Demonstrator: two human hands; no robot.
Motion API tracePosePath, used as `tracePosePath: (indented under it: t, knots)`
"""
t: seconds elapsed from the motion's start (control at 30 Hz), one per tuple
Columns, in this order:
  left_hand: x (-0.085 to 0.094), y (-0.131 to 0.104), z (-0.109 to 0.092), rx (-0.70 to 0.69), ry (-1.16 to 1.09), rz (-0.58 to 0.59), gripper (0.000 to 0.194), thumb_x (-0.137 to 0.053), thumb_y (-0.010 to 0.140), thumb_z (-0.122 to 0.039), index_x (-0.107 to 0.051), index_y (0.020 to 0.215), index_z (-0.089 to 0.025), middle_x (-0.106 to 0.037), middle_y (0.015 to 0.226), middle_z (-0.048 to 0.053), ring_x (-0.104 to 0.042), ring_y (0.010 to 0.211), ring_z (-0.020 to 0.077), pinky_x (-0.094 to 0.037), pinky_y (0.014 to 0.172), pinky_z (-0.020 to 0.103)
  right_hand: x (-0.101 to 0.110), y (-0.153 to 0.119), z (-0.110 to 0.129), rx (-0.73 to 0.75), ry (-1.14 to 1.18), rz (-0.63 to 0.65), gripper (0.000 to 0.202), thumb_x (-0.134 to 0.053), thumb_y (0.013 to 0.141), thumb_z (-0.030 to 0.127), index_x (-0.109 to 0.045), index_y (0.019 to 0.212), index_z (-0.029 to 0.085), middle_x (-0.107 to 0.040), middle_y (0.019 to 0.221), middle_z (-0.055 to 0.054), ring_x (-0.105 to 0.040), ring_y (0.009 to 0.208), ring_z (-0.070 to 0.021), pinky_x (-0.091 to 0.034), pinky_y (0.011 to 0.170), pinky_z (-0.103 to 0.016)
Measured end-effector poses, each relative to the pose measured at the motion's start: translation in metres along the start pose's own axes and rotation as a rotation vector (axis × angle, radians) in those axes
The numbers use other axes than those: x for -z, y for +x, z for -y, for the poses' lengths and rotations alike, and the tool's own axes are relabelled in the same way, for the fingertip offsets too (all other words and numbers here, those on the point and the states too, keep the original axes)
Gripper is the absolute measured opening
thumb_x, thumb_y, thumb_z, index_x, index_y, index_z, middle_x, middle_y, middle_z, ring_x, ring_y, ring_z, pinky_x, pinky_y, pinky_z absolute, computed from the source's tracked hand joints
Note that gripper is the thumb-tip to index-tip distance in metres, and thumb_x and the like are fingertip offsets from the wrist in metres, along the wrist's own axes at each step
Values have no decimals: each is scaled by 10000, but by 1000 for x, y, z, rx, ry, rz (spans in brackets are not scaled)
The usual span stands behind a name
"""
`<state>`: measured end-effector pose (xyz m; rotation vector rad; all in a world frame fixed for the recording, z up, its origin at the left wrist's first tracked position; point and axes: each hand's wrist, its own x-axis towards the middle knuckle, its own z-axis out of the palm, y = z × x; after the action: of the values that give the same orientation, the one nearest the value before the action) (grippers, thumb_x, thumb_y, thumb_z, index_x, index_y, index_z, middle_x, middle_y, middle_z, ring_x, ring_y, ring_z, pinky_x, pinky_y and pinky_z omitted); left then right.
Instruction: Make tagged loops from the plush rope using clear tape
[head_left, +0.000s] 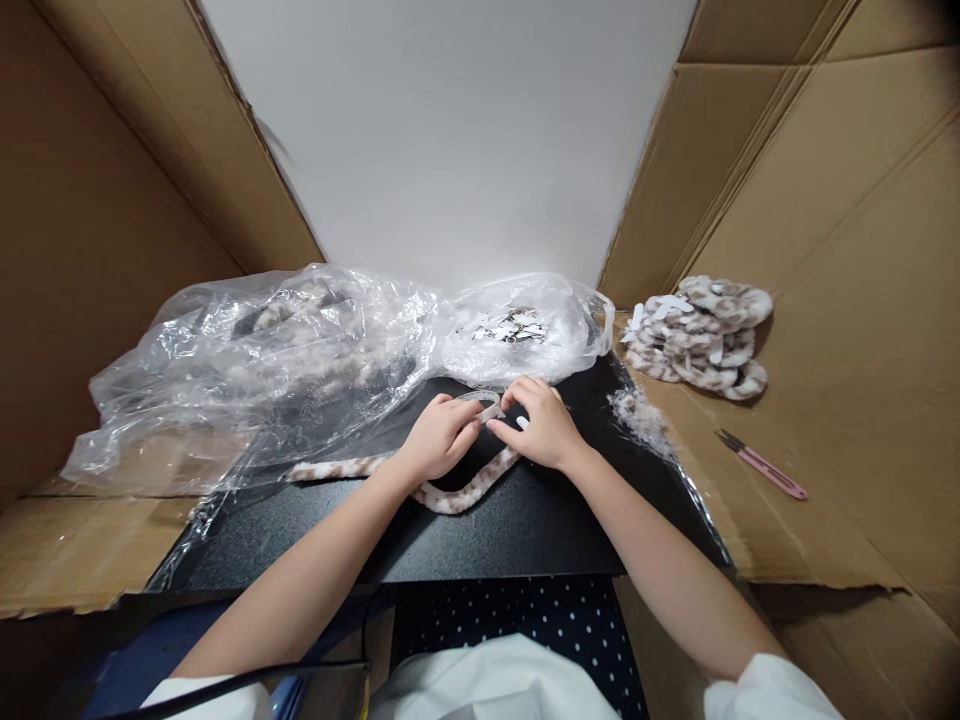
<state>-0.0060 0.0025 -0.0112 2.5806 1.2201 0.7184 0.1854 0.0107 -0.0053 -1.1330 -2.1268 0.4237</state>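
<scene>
Black tabletop, unreadable marks on pale strip.

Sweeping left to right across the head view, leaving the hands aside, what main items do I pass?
Large clear plastic bag → smaller plastic bag with small white and dark parts visible inside → stack of fluffy, mottled pieces → pink-handled snips.

So the outfit's pretty simple: white top with short, loose white sleeves, plus something dark navy with little white polka dots down at the lap. Both hands are bare, no gloves.
</scene>
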Motion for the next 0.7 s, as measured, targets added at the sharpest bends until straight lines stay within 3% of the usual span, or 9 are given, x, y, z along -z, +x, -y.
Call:
tracePosePath:
  t: [0.17, 0.3, 0.43, 0.7]
  knots:
    - [0, 0, 3, -9, -39, 63, 251, -357, 914, -284, -481, 716, -193, -546, 632, 1, -494, 604, 163, -365, 704, 314, -2, -1, 0, 42, -175, -64, 92, -562, 762, 166, -573, 679, 204, -644, 827, -23, -538, 893, -210, -342, 846, -367]
    - [7, 0, 9, 52, -141, 89, 272, -387, 933, -344, -557, 796, -181, -587, 671, 7, -530, 650, 166, -365, 648, 279, 3, 2, -10, -3, -186, -139, 113, -575, 754, 176, -598, 647, 205, -660, 795, -22, -537, 883, -217, -333, 837, -374]
    - [10, 2, 14, 57, -148, 66, 292, -383, 949, -338, -578, 809, -170, -586, 660, -9, -517, 619, 144, -365, 689, 283, 12, 3, -12, -45, -149, -166, 152, -589, 736, 178, -574, 586, 199, -647, 740, -13, -530, 836, -210, -326, 826, -380]
    - [9, 2, 10, 74, -94, -55, 286, -409, 963, -368, -585, 847, -176, -629, 745, 2, -559, 688, 157, -345, 727, 302, 44, -9, 30, 135, -50, -114, 168, -570, 721, 137, -524, 573, 199, -616, 688, 6, -517, 794, -195, -315, 845, -395]
